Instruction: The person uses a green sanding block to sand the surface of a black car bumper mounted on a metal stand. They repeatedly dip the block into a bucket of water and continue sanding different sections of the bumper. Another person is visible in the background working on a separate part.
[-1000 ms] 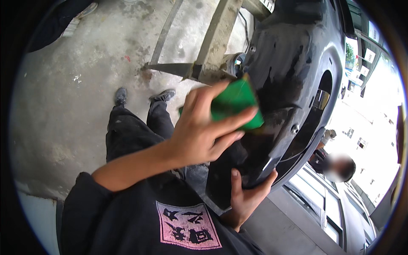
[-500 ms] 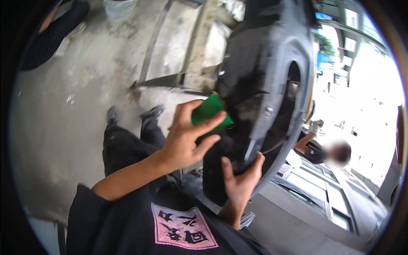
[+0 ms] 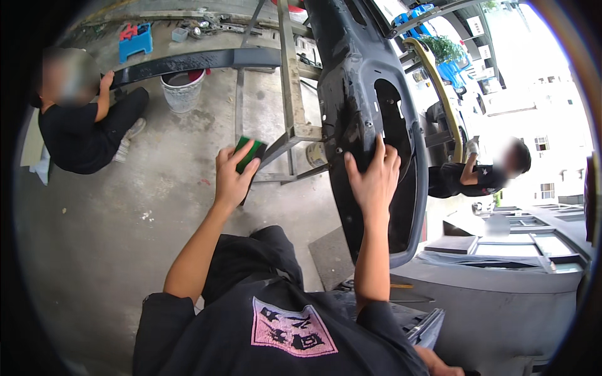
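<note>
My left hand is closed around a green and black sanding block, held in the air to the left of the panel. In front of me a long black car panel, with shaped recesses and cut-outs, stands on a metal frame. My right hand lies over the panel's lower part, open, with thumb and index finger stretched out. How much of its palm touches the surface cannot be told.
At left a crouching person holds a long dark strip above a white bucket. Another person stands beyond the panel. A blue stool is at the back. Someone's hand shows at lower right.
My left hand has drawn the sanding block away from the panel, to the left. My right hand has let go of the panel's lower edge and moved up over it. The view has shifted.
</note>
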Motion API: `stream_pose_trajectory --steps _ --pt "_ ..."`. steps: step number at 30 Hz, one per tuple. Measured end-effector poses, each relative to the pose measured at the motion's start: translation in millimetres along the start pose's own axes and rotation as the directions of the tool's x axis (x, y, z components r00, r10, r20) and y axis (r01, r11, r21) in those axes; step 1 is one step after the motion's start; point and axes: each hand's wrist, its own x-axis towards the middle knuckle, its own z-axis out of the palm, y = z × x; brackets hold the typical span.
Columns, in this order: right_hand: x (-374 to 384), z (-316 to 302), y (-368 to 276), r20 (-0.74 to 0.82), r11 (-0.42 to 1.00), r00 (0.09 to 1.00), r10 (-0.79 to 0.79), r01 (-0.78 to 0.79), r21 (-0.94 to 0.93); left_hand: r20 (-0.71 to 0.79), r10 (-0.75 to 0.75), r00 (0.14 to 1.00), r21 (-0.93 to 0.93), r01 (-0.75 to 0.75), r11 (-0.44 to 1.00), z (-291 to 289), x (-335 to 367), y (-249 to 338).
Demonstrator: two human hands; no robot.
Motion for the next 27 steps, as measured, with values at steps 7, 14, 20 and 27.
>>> stream_pose_trajectory --steps 7,14,20,27 --pt "55 22 -22 0.086 0.968 0.994 0.066 -0.043 -0.246 -0.131 -0.142 0.981 0.199 0.166 0.966 -81 -88 -76" --pt "45 26 -27 0.002 0.962 0.999 0.042 -0.04 -0.269 -0.18 -0.287 0.941 0.289 0.33 0.899 -139 -163 -86" --pt "44 38 -32 -0.104 0.958 0.993 0.058 -0.085 -0.273 -0.116 -0.259 0.959 0.266 0.281 0.922 -159 -184 -58" --pt "39 32 -34 -0.074 0.964 0.991 0.115 -0.129 -0.233 0.076 -0.259 0.963 0.31 0.224 0.924 -184 -152 -66"
